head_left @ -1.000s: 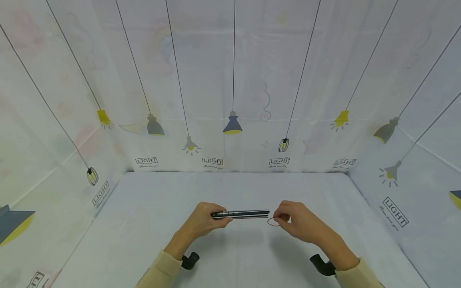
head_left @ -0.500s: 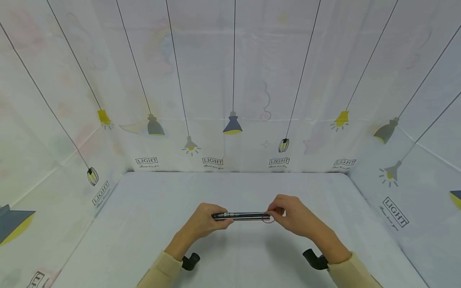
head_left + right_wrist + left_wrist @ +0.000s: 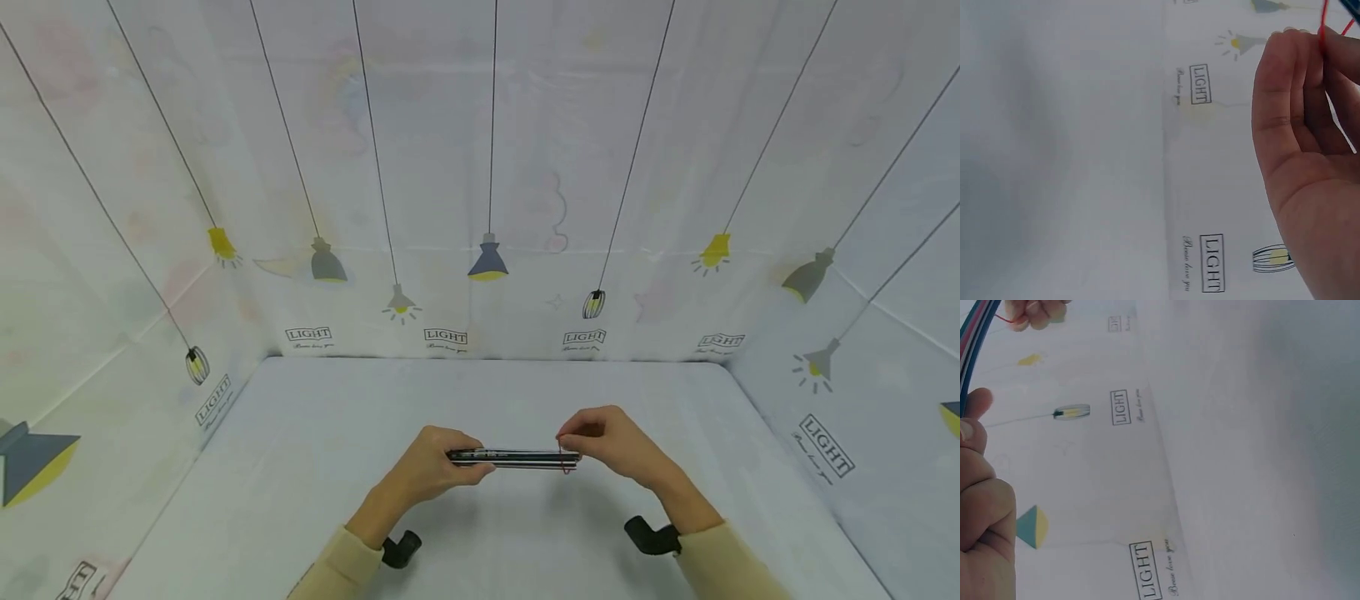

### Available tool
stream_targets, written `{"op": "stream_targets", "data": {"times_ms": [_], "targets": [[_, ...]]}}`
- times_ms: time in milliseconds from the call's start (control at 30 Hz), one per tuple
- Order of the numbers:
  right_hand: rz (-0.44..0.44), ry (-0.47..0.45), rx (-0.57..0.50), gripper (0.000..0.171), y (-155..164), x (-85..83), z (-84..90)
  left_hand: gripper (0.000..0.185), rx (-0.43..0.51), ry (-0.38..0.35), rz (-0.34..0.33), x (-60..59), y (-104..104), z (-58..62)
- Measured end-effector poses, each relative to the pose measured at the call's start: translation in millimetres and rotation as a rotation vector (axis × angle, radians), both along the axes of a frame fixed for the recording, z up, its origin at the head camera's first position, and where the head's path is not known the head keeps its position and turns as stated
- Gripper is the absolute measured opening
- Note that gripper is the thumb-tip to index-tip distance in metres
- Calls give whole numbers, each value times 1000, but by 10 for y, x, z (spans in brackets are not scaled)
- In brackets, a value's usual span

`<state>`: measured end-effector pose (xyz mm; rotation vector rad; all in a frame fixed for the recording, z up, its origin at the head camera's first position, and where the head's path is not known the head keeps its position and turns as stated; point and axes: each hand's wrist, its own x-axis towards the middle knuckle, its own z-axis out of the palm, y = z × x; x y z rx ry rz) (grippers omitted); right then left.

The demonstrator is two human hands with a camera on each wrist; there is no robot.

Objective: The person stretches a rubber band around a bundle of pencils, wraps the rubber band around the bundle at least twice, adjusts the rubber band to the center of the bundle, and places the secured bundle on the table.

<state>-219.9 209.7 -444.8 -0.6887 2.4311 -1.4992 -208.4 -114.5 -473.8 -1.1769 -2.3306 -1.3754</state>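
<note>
Slightly farther right than a second ago, your left hand (image 3: 437,458) is holding the stick bundle (image 3: 517,457), its right end extending past the red band (image 3: 1323,31) crossing it. Your right hand (image 3: 618,444) is pinching that band above the desk (image 3: 510,550).

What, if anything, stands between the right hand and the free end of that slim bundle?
Nothing visible but the red loop the right hand pinches; it crosses the bundle near that end. The left hand grips the opposite end, well apart. I can't tell whether the loop goes fully round.
</note>
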Motion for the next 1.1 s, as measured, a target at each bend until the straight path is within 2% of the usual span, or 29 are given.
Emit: {"op": "stream_targets", "data": {"times_ms": [133, 200, 367, 467, 567, 767, 867, 967, 1100], "targets": [[37, -130, -220, 15, -48, -18, -196, 9, 69, 16, 8, -11, 33, 21], [68, -158, -306, 15, -113, 3, -271, 8, 96, 22, 23, -21, 39, 21], [46, -146, -388, 16, -288, 141, -357, 6, 118, 22, 94, -51, 44, -13], [-25, -135, -415, 20, -370, 248, -368, 6, 116, 18, 134, -64, 50, -37], [-157, -115, -447, 20, -444, 346, -376, 7, 111, 19, 158, -61, 64, -42], [-456, 49, -515, 12, -628, 499, -390, 9, 56, 52, 231, -64, 63, -34], [-529, 100, -566, 10, -681, 541, -378, 10, 24, 89, 246, -69, 58, -28], [-576, 92, -613, 11, -698, 561, -356, 10, 14, 119, 248, -65, 48, -24], [-613, 53, -571, 13, -689, 579, -328, 12, 3, 143, 256, -65, 27, -34]]}}
